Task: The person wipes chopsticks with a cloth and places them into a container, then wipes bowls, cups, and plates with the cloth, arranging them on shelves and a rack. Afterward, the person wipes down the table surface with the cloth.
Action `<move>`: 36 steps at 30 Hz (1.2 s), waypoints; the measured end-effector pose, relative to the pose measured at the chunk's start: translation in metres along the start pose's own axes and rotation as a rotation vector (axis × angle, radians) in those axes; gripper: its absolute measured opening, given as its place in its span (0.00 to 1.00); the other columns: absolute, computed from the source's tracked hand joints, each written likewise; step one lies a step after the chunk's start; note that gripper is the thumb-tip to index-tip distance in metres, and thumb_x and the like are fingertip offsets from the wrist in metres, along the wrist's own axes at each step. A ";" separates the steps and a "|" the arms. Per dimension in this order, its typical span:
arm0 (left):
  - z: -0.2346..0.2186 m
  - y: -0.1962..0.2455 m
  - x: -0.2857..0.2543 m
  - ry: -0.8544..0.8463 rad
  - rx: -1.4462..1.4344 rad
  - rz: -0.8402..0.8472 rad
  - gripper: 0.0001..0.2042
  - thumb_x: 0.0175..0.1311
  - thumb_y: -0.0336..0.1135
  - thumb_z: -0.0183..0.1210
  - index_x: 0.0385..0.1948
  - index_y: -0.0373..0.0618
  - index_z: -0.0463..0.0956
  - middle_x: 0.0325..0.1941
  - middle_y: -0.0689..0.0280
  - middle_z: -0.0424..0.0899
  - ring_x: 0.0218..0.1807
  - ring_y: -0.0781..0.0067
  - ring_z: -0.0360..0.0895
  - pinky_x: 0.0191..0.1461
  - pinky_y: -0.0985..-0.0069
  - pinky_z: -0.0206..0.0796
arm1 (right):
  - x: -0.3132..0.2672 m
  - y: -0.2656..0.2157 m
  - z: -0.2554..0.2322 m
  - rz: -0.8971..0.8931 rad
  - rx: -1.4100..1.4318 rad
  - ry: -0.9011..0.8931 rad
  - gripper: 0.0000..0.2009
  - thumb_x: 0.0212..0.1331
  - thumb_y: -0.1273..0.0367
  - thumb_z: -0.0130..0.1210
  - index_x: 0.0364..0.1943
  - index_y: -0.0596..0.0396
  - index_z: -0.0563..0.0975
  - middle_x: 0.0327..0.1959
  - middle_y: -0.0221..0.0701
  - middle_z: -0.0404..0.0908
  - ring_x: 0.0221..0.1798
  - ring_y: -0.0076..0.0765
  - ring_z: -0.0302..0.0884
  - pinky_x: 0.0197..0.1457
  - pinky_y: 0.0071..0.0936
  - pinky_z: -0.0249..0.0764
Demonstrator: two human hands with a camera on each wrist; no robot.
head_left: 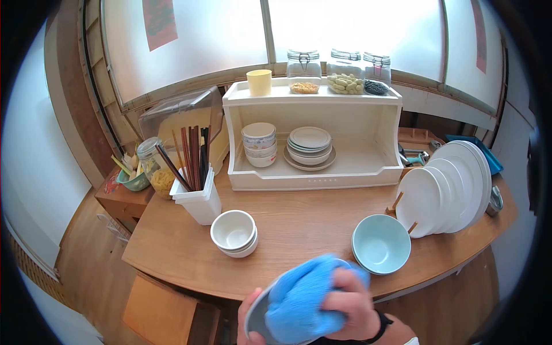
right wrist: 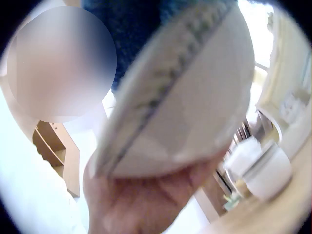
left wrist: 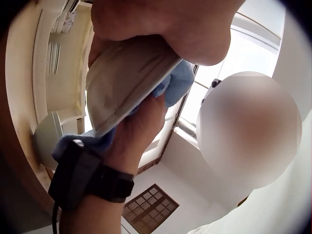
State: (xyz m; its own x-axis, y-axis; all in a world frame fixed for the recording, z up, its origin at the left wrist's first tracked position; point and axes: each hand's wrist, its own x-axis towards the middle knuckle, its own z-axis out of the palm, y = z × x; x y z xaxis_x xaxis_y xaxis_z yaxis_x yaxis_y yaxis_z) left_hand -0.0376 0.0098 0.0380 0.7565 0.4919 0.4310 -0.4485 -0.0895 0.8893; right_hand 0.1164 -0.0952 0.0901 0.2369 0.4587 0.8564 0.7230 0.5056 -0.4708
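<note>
At the bottom of the head view, the left hand (head_left: 250,322) grips the rim of a bowl or dish (head_left: 259,316). The right hand (head_left: 352,305) holds a fluffy blue cloth (head_left: 302,299) bunched inside it, with fingers curled over the cloth. In the left wrist view the pale outside of the dish (left wrist: 122,83) lies under the left hand (left wrist: 161,24), and the cloth (left wrist: 180,85) shows past its edge. The right wrist view shows the dish's patterned side (right wrist: 190,97) resting against the left hand (right wrist: 141,200).
White bowls (head_left: 234,233) and light-blue bowls (head_left: 382,244) stand on the wooden table (head_left: 287,218). White plates (head_left: 420,201) stand in a rack at right. Chopsticks fill a white holder (head_left: 201,204) at left. Behind is a cream shelf (head_left: 313,183) with stacked dishes; jars (head_left: 345,77) stand on top.
</note>
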 end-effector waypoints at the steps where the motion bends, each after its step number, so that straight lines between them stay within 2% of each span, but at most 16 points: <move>1: 0.002 0.003 -0.001 0.074 -0.085 -0.073 0.38 0.65 0.53 0.49 0.68 0.34 0.47 0.68 0.50 0.60 0.68 0.58 0.59 0.70 0.64 0.48 | 0.005 0.005 0.000 -0.115 -0.245 0.121 0.25 0.43 0.69 0.71 0.46 0.50 0.70 0.45 0.43 0.76 0.42 0.52 0.81 0.42 0.41 0.79; 6: -0.024 -0.011 -0.003 -0.016 0.095 -0.083 0.36 0.62 0.44 0.54 0.67 0.34 0.50 0.68 0.51 0.61 0.67 0.59 0.62 0.69 0.66 0.51 | 0.023 -0.019 -0.033 -0.093 -0.338 -0.220 0.20 0.43 0.74 0.65 0.45 0.51 0.75 0.52 0.46 0.72 0.52 0.54 0.73 0.53 0.43 0.71; 8: -0.035 0.001 0.016 -0.442 0.184 -0.284 0.35 0.61 0.44 0.54 0.66 0.33 0.52 0.67 0.52 0.63 0.66 0.60 0.63 0.68 0.67 0.53 | 0.020 -0.024 -0.029 -0.092 -0.442 -0.510 0.18 0.55 0.70 0.57 0.52 0.51 0.73 0.60 0.43 0.67 0.60 0.50 0.68 0.63 0.46 0.63; 10: -0.038 0.004 0.022 -0.666 0.233 -0.385 0.35 0.61 0.44 0.54 0.66 0.33 0.53 0.66 0.53 0.64 0.65 0.61 0.64 0.68 0.67 0.53 | 0.037 -0.030 -0.017 -0.110 -0.520 -0.621 0.29 0.44 0.72 0.65 0.54 0.41 0.70 0.49 0.42 0.74 0.43 0.42 0.81 0.40 0.36 0.79; 14: -0.042 -0.004 0.012 -0.524 0.170 -0.215 0.33 0.61 0.43 0.54 0.65 0.33 0.55 0.65 0.53 0.66 0.64 0.62 0.65 0.67 0.68 0.54 | 0.021 -0.004 -0.019 0.019 -0.426 -0.783 0.30 0.44 0.73 0.60 0.59 0.40 0.71 0.50 0.40 0.76 0.42 0.40 0.81 0.39 0.31 0.78; 16: -0.041 0.000 0.013 -0.439 0.136 -0.126 0.32 0.61 0.43 0.53 0.64 0.33 0.56 0.64 0.54 0.67 0.64 0.62 0.66 0.67 0.68 0.55 | 0.018 0.009 -0.024 0.061 -0.338 -0.702 0.33 0.44 0.75 0.62 0.60 0.53 0.66 0.49 0.40 0.76 0.45 0.41 0.80 0.43 0.27 0.79; 18: -0.040 0.020 0.015 -0.402 0.159 -0.186 0.32 0.59 0.42 0.53 0.64 0.32 0.57 0.63 0.54 0.67 0.64 0.62 0.66 0.68 0.69 0.54 | 0.008 0.010 -0.029 0.145 -0.283 -0.580 0.34 0.39 0.77 0.63 0.59 0.52 0.67 0.48 0.40 0.76 0.44 0.44 0.80 0.46 0.27 0.78; 20: -0.034 0.025 0.010 -0.245 0.129 -0.126 0.33 0.57 0.42 0.53 0.64 0.33 0.57 0.63 0.53 0.68 0.64 0.62 0.66 0.67 0.68 0.54 | -0.025 0.025 -0.019 0.255 0.023 -0.204 0.29 0.46 0.79 0.61 0.57 0.54 0.68 0.47 0.38 0.77 0.48 0.40 0.79 0.52 0.30 0.76; 21: -0.032 0.026 0.006 -0.187 0.124 -0.141 0.34 0.57 0.42 0.54 0.64 0.33 0.56 0.62 0.52 0.67 0.64 0.59 0.65 0.67 0.66 0.55 | -0.040 0.028 -0.008 0.256 0.026 -0.208 0.29 0.46 0.79 0.61 0.57 0.54 0.68 0.47 0.38 0.77 0.48 0.40 0.79 0.52 0.30 0.76; 23: -0.025 0.023 -0.003 -0.054 0.081 -0.095 0.34 0.56 0.42 0.54 0.64 0.34 0.56 0.62 0.51 0.67 0.63 0.58 0.65 0.66 0.65 0.55 | -0.070 0.029 0.024 0.463 0.378 0.377 0.22 0.54 0.77 0.61 0.55 0.58 0.71 0.51 0.35 0.77 0.53 0.31 0.76 0.56 0.31 0.73; 24: -0.020 0.019 -0.009 0.077 0.039 -0.046 0.34 0.56 0.43 0.54 0.63 0.35 0.56 0.62 0.51 0.67 0.63 0.58 0.65 0.66 0.64 0.56 | -0.090 0.027 0.041 0.466 0.378 0.376 0.22 0.54 0.77 0.61 0.55 0.58 0.71 0.51 0.35 0.77 0.53 0.31 0.76 0.56 0.31 0.73; 26: -0.011 -0.007 -0.018 0.152 0.108 0.170 0.36 0.56 0.46 0.58 0.63 0.36 0.54 0.62 0.50 0.67 0.63 0.57 0.65 0.65 0.60 0.56 | -0.122 0.023 0.066 0.942 1.313 0.692 0.15 0.63 0.69 0.49 0.54 0.55 0.72 0.63 0.38 0.65 0.62 0.41 0.67 0.66 0.41 0.60; 27: -0.013 -0.014 -0.020 0.151 0.111 0.168 0.36 0.56 0.46 0.58 0.63 0.36 0.54 0.62 0.50 0.67 0.63 0.57 0.65 0.65 0.60 0.56 | -0.121 0.023 0.066 0.943 1.316 0.695 0.15 0.63 0.69 0.49 0.54 0.55 0.72 0.63 0.38 0.65 0.62 0.41 0.67 0.66 0.41 0.60; 33: -0.023 -0.041 -0.036 0.088 0.581 0.444 0.35 0.57 0.46 0.56 0.64 0.39 0.53 0.63 0.48 0.65 0.64 0.54 0.64 0.66 0.57 0.55 | -0.080 0.040 0.012 0.734 0.611 0.009 0.25 0.56 0.80 0.56 0.59 0.58 0.66 0.57 0.35 0.73 0.57 0.29 0.71 0.62 0.31 0.68; 34: -0.014 -0.029 -0.032 0.098 0.036 0.232 0.33 0.61 0.47 0.56 0.64 0.43 0.53 0.64 0.46 0.62 0.65 0.51 0.63 0.67 0.56 0.55 | -0.043 0.024 -0.005 0.552 0.596 0.070 0.24 0.56 0.80 0.56 0.58 0.57 0.68 0.53 0.35 0.75 0.56 0.30 0.73 0.61 0.31 0.69; 36: -0.023 0.000 -0.004 -0.160 -0.019 0.198 0.31 0.64 0.48 0.56 0.65 0.47 0.53 0.65 0.44 0.61 0.66 0.49 0.63 0.67 0.55 0.55 | -0.031 0.022 -0.036 0.366 0.266 -0.201 0.23 0.56 0.78 0.56 0.58 0.58 0.68 0.52 0.38 0.77 0.55 0.34 0.75 0.59 0.31 0.71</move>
State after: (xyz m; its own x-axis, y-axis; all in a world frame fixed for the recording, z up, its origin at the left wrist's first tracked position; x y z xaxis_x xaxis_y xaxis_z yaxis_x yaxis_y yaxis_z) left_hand -0.0513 0.0284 0.0326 0.7177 0.3231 0.6169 -0.6035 -0.1535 0.7825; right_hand 0.1486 -0.1248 0.0603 0.2957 0.7597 0.5791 0.4184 0.4419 -0.7935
